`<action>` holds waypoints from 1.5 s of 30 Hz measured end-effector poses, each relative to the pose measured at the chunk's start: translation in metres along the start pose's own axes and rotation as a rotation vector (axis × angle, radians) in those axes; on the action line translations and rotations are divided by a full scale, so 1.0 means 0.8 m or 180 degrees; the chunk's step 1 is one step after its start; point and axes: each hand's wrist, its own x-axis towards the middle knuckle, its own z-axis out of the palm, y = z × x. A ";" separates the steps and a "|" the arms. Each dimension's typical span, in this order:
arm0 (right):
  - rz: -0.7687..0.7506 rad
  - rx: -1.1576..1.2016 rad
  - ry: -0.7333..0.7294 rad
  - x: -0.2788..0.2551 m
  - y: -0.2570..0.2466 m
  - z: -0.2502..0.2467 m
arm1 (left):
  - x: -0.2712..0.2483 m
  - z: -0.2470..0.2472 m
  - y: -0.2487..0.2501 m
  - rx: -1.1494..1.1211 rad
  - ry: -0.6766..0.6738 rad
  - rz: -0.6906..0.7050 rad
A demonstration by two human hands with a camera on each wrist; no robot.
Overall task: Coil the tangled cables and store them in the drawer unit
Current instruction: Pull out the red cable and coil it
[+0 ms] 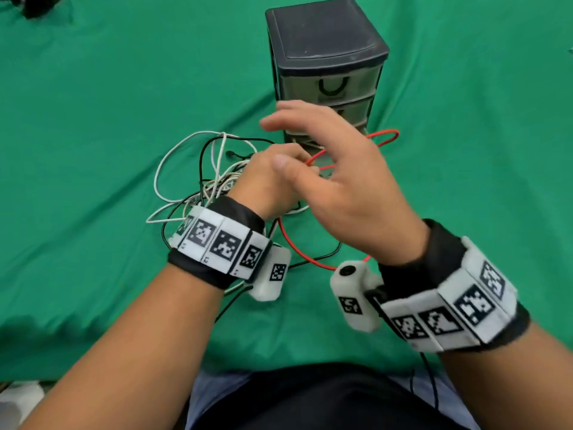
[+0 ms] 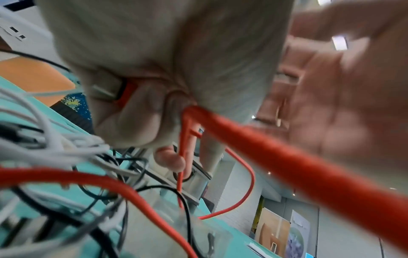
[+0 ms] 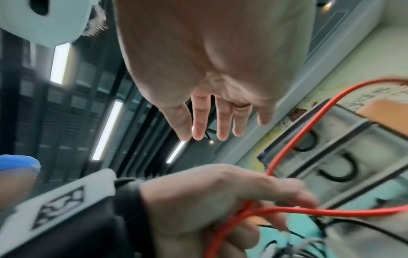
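Note:
A black drawer unit with clear drawers stands on the green cloth, all drawers pushed in. In front of it my left hand grips loops of a red cable, which also trails toward me over the cloth. In the left wrist view my curled fingers hold the red cable and its plug. My right hand hovers just above the left, fingers straight and spread, holding nothing. The right wrist view shows that open right hand above the left hand, with the drawer unit behind.
A tangle of white cables and black cables lies on the cloth left of my left hand. A dark object sits at the far left corner. Green cloth covers the table to the right of the drawers.

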 end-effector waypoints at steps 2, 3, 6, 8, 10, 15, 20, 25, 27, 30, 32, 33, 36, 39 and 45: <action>0.0214 -0.0201 0.0042 0.002 0.021 -0.007 | 0.002 -0.005 -0.008 0.0275 0.0162 0.0110; 0.0316 -0.0248 0.0019 0.002 0.029 -0.010 | 0.002 -0.008 -0.012 0.0220 0.0205 0.0091; 0.0585 -0.0137 -0.0058 0.002 0.037 -0.016 | 0.001 -0.018 -0.014 0.0107 0.0268 0.0244; 0.0580 -0.0172 -0.0038 0.001 0.037 -0.017 | 0.001 -0.021 -0.016 0.0071 0.0416 0.0409; 0.0388 -0.0381 0.0176 0.000 0.035 -0.021 | -0.001 -0.024 -0.013 -0.0061 0.0476 0.0472; 0.0183 -0.0933 0.0396 0.007 0.031 -0.030 | -0.009 -0.028 0.001 -0.0402 0.0283 0.0643; 0.0585 -0.0927 -0.0018 0.016 0.045 -0.039 | -0.013 -0.023 -0.007 -0.0944 0.0218 0.0724; 0.0680 -0.0728 0.0039 0.021 0.050 -0.053 | -0.014 -0.012 -0.005 -0.1422 -0.0278 0.0616; 0.0640 -0.0586 0.0165 0.022 0.049 -0.050 | -0.016 -0.006 0.000 -0.1687 -0.0626 0.0491; 0.0631 -0.0304 0.0388 0.017 0.053 -0.044 | -0.021 -0.001 0.009 -0.2309 -0.0925 0.0377; 0.0621 -0.0266 0.0482 0.013 0.056 -0.039 | -0.023 -0.002 0.016 -0.2795 -0.0956 0.0376; 0.0585 -0.0257 0.0481 0.011 0.056 -0.036 | -0.023 -0.004 0.019 -0.3015 -0.0936 0.0437; 0.0444 -0.0100 0.0513 0.005 0.047 -0.023 | -0.024 -0.009 0.031 -0.3448 -0.0843 0.0744; 0.0385 0.0087 0.0531 0.000 0.044 -0.014 | -0.027 -0.018 0.041 -0.3694 -0.0728 0.0982; 0.0553 0.0417 0.0215 -0.009 0.047 0.001 | -0.019 -0.039 0.052 -0.4023 -0.0187 0.1368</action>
